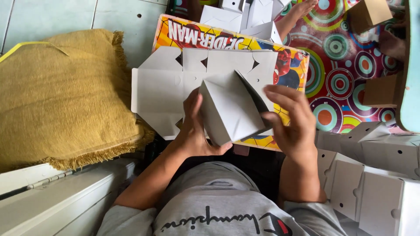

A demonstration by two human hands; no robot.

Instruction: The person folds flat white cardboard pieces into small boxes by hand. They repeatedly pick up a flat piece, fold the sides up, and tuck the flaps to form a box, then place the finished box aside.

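Grey cardboard box [229, 109], half folded, is being held up over the person's lap between both hands: the left hand [194, 131] is clamping its grip on the near-left corner, thumb under the bottom edge, while the right hand [291, 122] is pressing its fingers closed against the right-hand flap, seemingly to keep the sides squared. Beneath it, a flat die-cut blank [168, 87] is lying on a colourful printed board [183, 32], with more blanks [372, 175] stacked at the right and a mustard cushion [61, 96] at the left.

white folded box [229, 109], tilted, held aloft
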